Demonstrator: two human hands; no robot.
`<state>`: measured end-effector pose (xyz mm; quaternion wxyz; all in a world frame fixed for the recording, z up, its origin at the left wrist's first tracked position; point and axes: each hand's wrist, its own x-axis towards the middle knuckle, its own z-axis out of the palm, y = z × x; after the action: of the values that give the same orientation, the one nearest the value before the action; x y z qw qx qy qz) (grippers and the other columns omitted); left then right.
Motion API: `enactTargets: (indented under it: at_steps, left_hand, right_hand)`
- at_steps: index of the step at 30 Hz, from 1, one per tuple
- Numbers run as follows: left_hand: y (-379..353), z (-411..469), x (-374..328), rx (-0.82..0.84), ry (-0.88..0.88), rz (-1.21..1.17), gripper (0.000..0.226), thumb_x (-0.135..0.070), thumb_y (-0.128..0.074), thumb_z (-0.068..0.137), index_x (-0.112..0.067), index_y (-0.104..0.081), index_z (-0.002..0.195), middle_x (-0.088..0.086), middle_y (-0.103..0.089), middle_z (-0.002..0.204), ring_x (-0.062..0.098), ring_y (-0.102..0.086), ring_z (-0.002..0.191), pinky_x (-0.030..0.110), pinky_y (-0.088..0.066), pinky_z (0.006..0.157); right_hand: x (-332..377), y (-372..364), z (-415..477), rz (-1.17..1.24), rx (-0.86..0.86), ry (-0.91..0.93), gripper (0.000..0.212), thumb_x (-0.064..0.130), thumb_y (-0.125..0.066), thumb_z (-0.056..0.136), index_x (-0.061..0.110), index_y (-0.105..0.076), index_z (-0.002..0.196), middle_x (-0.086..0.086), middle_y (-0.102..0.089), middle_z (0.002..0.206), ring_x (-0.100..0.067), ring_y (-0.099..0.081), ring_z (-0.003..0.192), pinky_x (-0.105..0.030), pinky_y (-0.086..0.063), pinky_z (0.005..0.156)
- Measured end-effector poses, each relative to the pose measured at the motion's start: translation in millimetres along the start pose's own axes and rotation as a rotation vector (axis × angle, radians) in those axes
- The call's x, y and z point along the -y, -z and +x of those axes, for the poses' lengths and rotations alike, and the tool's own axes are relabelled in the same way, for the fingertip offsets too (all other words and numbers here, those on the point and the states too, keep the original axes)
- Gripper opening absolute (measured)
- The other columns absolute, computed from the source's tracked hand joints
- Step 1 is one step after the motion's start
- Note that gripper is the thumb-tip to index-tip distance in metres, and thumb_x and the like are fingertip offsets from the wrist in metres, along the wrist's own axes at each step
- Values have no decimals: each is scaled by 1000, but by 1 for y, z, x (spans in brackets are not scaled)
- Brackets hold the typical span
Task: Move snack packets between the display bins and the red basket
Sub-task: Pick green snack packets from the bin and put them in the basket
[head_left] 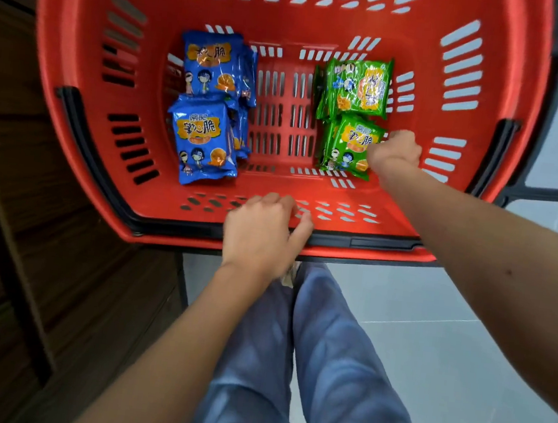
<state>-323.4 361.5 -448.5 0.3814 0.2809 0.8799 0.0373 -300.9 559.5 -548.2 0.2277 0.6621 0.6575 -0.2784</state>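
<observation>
Head cam is looking straight down into the red basket (63,51), which is filling the top half of the frame. The blue packets (202,141) are sitting in two little piles on the left side of its floor. The far green packet (356,86) and near green packet (346,146) are lying on the right, each on top of more green ones. The right hand (396,149) is reaching in from the lower right and curling onto the right edge of the near green packet, pinching it as far as I can tell, since the fingertips are tucked under the knuckles. The left hand (261,233) is clenching over the basket's near rim at centre frame, steadying it. No display bins are showing. My worry: it's only grabbing an edge of slick foil, so the packet could be slipping out on the lift, or dragging the one underneath along and messing up the pile. A snag on the slotted wall also seems possible.
</observation>
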Motion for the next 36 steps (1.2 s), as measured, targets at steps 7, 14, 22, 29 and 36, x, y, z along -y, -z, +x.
enactTargets:
  at_steps: [7,14,22,29,36]
  left_hand:
    - [78,-18,9,168,115,-151,47,-43,-44,96,-18,-46,136,13,-59,129,32,-52,120,39,-41,94]
    - [208,-135,-19,89,113,-222,52,-44,-46,95,-17,-46,139,12,-54,136,30,-49,125,36,-39,98]
    - [285,-295,-36,-171,88,-412,41,-36,-53,94,-16,-54,130,8,-61,127,28,-57,114,33,-41,91]
    - [254,-389,-33,-292,255,-724,39,-28,-55,94,-12,-56,129,7,-62,126,22,-59,111,31,-43,96]
    - [186,-471,-63,-566,531,-1043,35,-22,-56,94,-9,-57,126,9,-62,125,16,-59,106,23,-41,93]
  right_hand:
    - [-5,79,-109,-61,122,336,47,23,-56,89,10,-46,133,-15,-61,121,-32,-58,108,-34,-46,89]
    - [-15,214,-282,58,128,627,50,23,-60,87,9,-47,133,-14,-59,128,-29,-53,119,-34,-38,100]
    - [-41,318,-422,321,182,682,46,13,-61,88,7,-48,132,-10,-59,126,-14,-60,95,-9,-39,88]
    - [-81,334,-460,196,337,873,43,15,-61,89,12,-50,130,-5,-62,114,5,-55,74,2,-38,64]
    - [-108,331,-473,-223,527,1144,37,17,-60,89,12,-54,125,-6,-64,115,-12,-59,91,-14,-39,79]
